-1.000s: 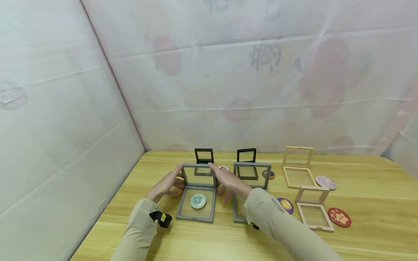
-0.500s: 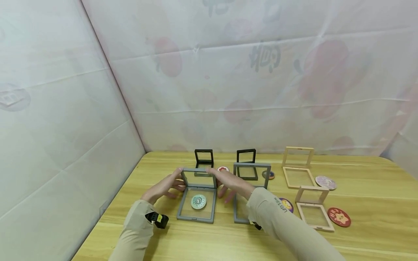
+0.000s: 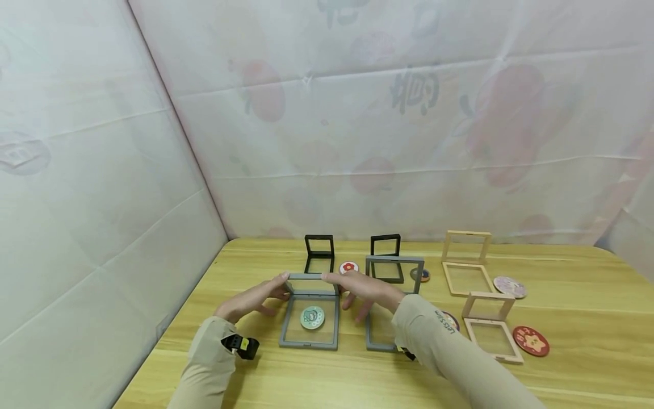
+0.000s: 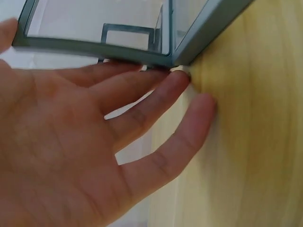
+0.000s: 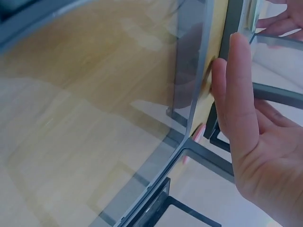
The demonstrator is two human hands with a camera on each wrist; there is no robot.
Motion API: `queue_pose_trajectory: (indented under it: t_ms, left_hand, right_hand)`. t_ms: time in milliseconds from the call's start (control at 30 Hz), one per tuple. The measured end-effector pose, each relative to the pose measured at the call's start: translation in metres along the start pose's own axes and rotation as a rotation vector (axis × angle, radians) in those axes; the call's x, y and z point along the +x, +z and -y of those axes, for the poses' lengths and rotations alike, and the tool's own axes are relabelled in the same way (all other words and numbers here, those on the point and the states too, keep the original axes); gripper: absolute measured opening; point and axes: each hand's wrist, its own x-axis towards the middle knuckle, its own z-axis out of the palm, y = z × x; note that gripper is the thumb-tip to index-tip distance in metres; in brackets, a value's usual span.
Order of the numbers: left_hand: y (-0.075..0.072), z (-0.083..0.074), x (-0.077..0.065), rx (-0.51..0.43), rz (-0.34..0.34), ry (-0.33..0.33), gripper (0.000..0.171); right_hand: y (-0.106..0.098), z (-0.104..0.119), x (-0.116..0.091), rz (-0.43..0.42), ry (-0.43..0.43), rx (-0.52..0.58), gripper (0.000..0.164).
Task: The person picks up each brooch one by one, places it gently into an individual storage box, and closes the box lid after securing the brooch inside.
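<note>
A grey display frame (image 3: 309,345) with a clear film lies unfolded on the table, a round green badge (image 3: 312,317) on its base. Its raised lid (image 3: 306,276) leans toward me over the base. My left hand (image 3: 250,300) touches the lid's left top corner with the thumb; its other fingers stretch along the lid's side in the left wrist view. At the right top corner rests my right hand (image 3: 370,288), thumb-side on the edge, and the right wrist view shows its fingers (image 5: 241,90) straight. The right thumb's contact is hidden there.
Beside my right forearm stands a second grey frame (image 3: 375,347), partly covered. Black frames (image 3: 320,236) (image 3: 385,236) stand behind. Pale wooden frames (image 3: 467,232) (image 3: 493,322) are on the right. Round badges lie about, including a red one (image 3: 531,341) and a flower one (image 3: 349,267).
The grey lid has tipped further down toward me, and both hands have lowered with it. The flower badge behind has come more into view. The base has shifted slightly right.
</note>
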Motion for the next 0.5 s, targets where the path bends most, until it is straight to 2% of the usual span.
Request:
queue_pose_trajectory:
  t_ms: [167,367,500]
  left_hand:
    - [-0.006,0.003,0.002,-0.009,0.02,0.025,0.076]
    - [-0.013,0.004,0.002,0.028,0.066,0.061,0.073]
    - [-0.018,0.008,0.0,0.033,0.101,0.098,0.07]
  right_hand:
    - [-0.001,-0.001,0.002,0.019,-0.019,0.0,0.081]
    - [-0.002,-0.003,0.004,-0.004,-0.025,-0.028,0.089]
    - [-0.003,-0.004,0.004,-0.001,-0.047,-0.062,0.086]
